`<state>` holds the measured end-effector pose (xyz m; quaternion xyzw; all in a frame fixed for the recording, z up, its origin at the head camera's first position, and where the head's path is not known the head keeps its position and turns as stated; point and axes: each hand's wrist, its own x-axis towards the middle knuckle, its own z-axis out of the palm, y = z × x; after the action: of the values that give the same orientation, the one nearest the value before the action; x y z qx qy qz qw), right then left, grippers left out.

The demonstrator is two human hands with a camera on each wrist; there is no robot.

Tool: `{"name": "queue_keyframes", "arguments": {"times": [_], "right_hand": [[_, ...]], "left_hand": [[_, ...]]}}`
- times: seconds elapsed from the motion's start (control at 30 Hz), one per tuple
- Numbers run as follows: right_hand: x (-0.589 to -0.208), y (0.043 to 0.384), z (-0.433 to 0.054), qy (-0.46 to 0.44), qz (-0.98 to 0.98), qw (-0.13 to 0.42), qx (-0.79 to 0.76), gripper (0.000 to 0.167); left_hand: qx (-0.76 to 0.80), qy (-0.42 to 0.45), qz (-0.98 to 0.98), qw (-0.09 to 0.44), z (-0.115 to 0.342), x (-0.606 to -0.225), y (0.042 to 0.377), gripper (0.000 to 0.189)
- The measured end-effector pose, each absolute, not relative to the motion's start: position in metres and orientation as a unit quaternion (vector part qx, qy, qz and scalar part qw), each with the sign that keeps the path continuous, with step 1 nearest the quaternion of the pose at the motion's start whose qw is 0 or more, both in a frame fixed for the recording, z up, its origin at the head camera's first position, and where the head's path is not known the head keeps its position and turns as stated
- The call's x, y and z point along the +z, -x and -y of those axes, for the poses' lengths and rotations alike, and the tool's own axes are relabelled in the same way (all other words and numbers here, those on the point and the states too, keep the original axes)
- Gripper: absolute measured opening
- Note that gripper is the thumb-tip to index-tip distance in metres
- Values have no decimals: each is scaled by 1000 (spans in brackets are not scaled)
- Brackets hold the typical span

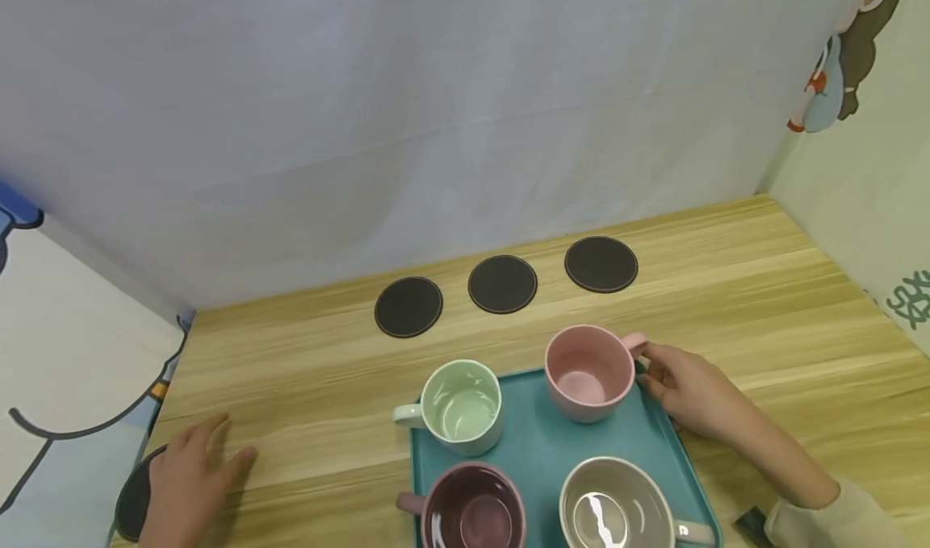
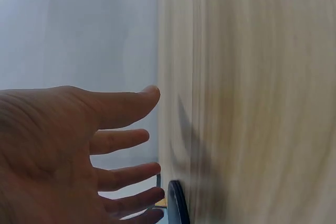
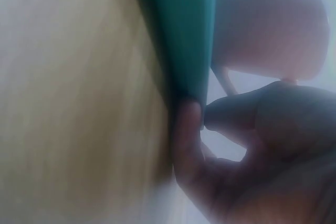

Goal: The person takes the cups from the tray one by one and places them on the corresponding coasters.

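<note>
My right hand is at the far right corner of the teal tray. Its fingers lie along the tray's outer side and the thumb is by the rim. Close above them is the handle of the pink cup; whether they touch it, I cannot tell. The light green cup, the dark mauve cup and the beige cup also stand on this tray. My left hand has spread fingers and holds nothing. It partly covers a black round coaster at far left.
Behind the tray, three black coasters lie in a row along the wooden table's back edge. A white cloth wall rises there. A small dark object lies near the right sleeve.
</note>
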<state>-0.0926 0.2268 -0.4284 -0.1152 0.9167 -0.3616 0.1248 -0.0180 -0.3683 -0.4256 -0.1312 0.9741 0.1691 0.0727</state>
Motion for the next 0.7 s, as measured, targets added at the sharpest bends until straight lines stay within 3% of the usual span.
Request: {"name": "queue_keyframes", "arguments": {"times": [0.27, 0.7], "right_hand": [[-427, 93, -226, 119, -920, 122, -353, 36], [-426, 93, -226, 117, -923, 122, -346, 35]], "left_hand": [[155, 293, -934, 136, 387, -430, 9, 90], [168, 356, -909, 137, 403, -439, -3, 97]]}}
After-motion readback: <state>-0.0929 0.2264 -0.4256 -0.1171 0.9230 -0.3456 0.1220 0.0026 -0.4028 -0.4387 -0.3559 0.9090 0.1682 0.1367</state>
